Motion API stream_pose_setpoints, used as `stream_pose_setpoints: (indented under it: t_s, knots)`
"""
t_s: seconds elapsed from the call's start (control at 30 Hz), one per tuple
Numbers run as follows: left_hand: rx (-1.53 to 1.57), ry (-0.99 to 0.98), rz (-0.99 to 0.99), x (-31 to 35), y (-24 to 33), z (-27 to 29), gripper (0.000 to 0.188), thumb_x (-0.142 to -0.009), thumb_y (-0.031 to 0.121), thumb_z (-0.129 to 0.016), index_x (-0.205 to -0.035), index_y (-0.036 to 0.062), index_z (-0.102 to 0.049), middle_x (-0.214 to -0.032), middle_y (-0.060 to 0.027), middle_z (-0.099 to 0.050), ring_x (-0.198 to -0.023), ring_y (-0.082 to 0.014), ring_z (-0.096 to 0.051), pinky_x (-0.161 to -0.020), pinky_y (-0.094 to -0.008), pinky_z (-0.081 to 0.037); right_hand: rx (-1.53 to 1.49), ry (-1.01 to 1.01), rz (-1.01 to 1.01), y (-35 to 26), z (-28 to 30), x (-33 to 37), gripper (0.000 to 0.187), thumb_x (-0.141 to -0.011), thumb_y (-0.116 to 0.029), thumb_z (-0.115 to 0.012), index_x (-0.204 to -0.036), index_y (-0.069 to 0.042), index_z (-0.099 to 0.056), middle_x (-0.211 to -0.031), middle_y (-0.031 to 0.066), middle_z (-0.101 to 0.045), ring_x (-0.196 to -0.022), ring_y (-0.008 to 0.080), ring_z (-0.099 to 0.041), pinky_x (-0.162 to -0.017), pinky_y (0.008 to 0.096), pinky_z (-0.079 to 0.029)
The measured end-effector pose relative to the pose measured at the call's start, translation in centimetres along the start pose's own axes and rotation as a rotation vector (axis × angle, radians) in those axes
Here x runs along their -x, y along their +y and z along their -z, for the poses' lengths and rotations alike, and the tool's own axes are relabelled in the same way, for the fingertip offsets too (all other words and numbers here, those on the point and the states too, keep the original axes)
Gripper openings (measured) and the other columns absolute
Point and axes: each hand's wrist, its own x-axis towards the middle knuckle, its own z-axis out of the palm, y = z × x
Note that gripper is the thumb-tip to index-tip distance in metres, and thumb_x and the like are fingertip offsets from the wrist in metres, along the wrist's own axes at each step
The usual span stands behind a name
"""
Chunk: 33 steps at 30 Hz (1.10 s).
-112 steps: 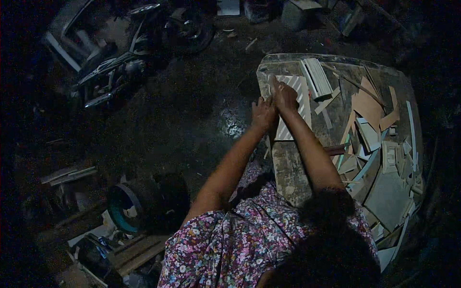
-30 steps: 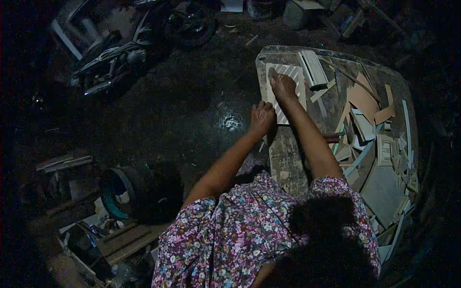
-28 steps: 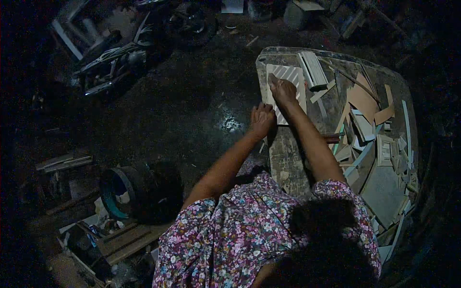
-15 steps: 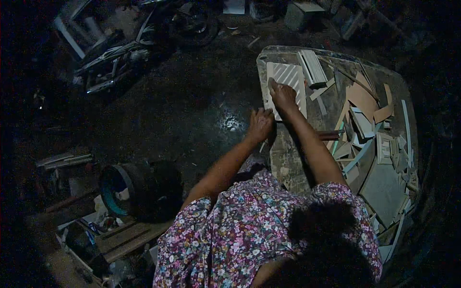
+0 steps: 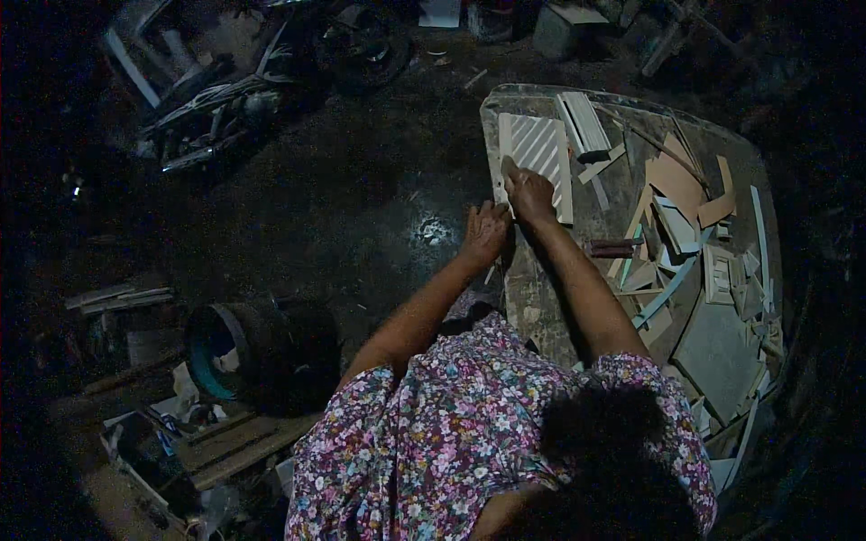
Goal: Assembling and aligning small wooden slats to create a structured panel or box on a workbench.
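A pale rectangular panel with diagonal slats (image 5: 539, 144) lies flat at the far left of the worn wooden table (image 5: 534, 302). My right hand (image 5: 530, 191) is closed over the panel's left border. A small greyish piece sticks out past its fingers, too dim to name. Just nearer and to the left, my left hand (image 5: 487, 230) has its fingers bent around the panel's near left corner, close to the table's edge. My palm hides that corner.
A grooved pale block (image 5: 585, 124) sits beyond the panel. Wood offcuts, a tan sheet (image 5: 678, 185) and a grey board (image 5: 720, 352) crowd the table's right side. A motorcycle (image 5: 216, 117) stands at the far left; a dark drum (image 5: 262, 356) lies nearer.
My right hand has slid a little toward me along the panel's left border. The left hand stays at the near corner.
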Motion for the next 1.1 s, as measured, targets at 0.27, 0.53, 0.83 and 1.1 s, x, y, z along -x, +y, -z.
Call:
stream_pose_setpoints:
  t_s: [0.27,0.53,0.83,1.1]
  knots:
    - [-0.028,-0.072,0.070,0.2,0.6,1.1,0.022,-0.071,0.008,-0.047,-0.093,0.0037,-0.050,-0.108,-0.0090,-0.043,-0.099,-0.0276,-0.038,-0.081,-0.0477,-0.030,-0.042,0.147,0.012,-0.9,-0.5,-0.6,0.023,-0.079,-0.022,-0.047,-0.095,-0.006,-0.052,-0.056,0.0143,-0.049,-0.050,0.0306,-0.049,-0.045,0.0429,-0.037]
    - [0.052,-0.197,0.152,0.9,1.2,1.1,0.033,-0.078,0.010,-0.040,-0.111,0.0074,-0.042,-0.118,-0.0095,-0.035,-0.113,-0.0298,-0.027,-0.093,-0.0469,-0.020,-0.334,-0.272,-0.342,-1.1,0.5,-0.1,0.046,-0.079,-0.025,-0.045,-0.119,-0.007,-0.035,-0.060,0.0111,-0.052,-0.048,0.0220,-0.050,-0.041,0.0336,-0.041]
    - [0.055,-0.304,0.134,1.7,0.5,1.5,0.037,-0.084,0.022,-0.023,-0.114,0.0078,-0.039,-0.123,-0.0095,-0.032,-0.115,-0.0306,-0.025,-0.095,-0.0486,-0.012,0.107,0.000,-0.073,-2.2,0.4,2.7,0.024,-0.072,-0.025,-0.053,-0.067,-0.002,-0.057,-0.057,0.0128,-0.051,-0.054,0.0279,-0.052,-0.049,0.0391,-0.042]
    - [-0.012,-0.319,0.104,0.7,1.5,2.4,0.033,-0.079,0.011,-0.038,-0.111,0.0046,-0.041,-0.121,-0.0105,-0.034,-0.112,-0.0299,-0.030,-0.092,-0.0497,-0.020,0.020,-0.176,-0.226,-1.9,1.5,1.5,0.025,-0.075,-0.028,-0.050,-0.076,-0.004,-0.059,-0.067,0.0134,-0.055,-0.061,0.0261,-0.054,-0.052,0.0393,-0.043]
